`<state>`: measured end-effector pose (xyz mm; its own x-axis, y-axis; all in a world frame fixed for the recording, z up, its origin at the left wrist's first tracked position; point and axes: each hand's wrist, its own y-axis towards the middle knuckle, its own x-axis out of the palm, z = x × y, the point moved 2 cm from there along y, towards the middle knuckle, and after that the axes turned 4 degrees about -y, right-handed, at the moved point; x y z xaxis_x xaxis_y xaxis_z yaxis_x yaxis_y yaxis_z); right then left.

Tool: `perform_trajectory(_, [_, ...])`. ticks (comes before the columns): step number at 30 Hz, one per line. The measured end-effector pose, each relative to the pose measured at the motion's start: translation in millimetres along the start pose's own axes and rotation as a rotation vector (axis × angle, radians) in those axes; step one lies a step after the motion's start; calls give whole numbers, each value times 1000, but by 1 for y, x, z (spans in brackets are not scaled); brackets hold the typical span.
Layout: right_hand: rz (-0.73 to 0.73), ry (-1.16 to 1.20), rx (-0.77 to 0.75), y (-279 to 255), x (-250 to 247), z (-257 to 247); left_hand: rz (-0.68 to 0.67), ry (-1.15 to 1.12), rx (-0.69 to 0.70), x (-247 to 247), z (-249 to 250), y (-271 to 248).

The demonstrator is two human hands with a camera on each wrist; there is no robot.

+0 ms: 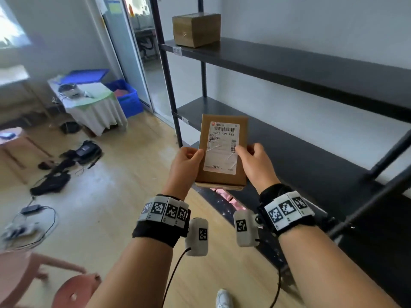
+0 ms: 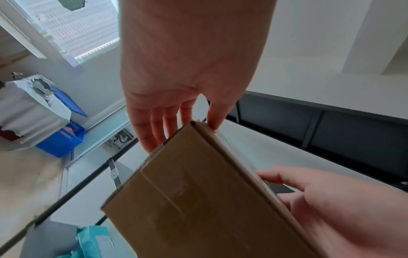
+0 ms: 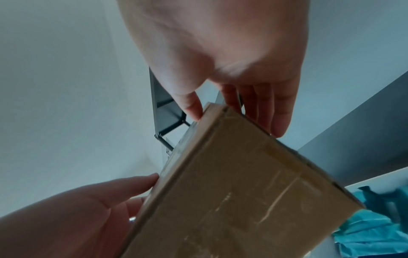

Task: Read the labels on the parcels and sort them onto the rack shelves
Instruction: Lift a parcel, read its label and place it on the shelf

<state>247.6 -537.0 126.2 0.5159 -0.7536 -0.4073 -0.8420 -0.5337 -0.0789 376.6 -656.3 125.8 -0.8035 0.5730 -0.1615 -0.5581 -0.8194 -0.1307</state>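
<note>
A flat brown cardboard parcel (image 1: pixel 222 152) with a white shipping label (image 1: pixel 223 147) facing me is held up in front of the black rack (image 1: pixel 311 70). My left hand (image 1: pixel 189 161) pinches its left edge, thumb on the front and fingers behind. My right hand (image 1: pixel 253 161) pinches the right edge the same way. The left wrist view shows the parcel's plain underside (image 2: pixel 198 200) with my left fingers (image 2: pixel 163 125) against it. In the right wrist view my right fingers (image 3: pixel 264 108) lie on the back of the parcel (image 3: pixel 232 200) and the thumb on the front edge. Another brown parcel (image 1: pixel 196 28) stands on the upper shelf.
The rack's middle shelf (image 1: pixel 300 156) lies just beyond the held parcel. A white-draped table (image 1: pixel 89 101) and a blue crate (image 1: pixel 127 96) stand at the left. Bags and cables (image 1: pixel 66 165) lie on the wooden floor. Pink stools (image 1: pixel 73 294) are near my left arm.
</note>
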Motion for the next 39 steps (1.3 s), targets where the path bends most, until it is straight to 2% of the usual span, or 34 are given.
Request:
perform_trajectory(9, [-146, -32, -20, 119, 99, -43, 185, 21, -58, -53, 6, 123])
perform_trajectory(14, [-185, -92, -27, 158, 147, -53, 182, 19, -95, -81, -9, 176])
perform_trajectory(19, [-159, -160, 9, 205, 196, -70, 84, 22, -88, -107, -16, 248])
perform_trajectory(24, [-60, -126, 93, 250, 241, -86, -92, 90, -73, -134, -17, 330])
perform_trajectory(29, [3, -92, 188, 283, 272, -98, -210, 169, -58, -150, -16, 400])
perform_trajectory(34, [93, -101, 244, 313, 285, -94, -327, 234, -60, -138, -11, 451])
perform_trajectory(39, [134, -153, 271, 361, 278, -86, -373, 261, -45, -108, -12, 501])
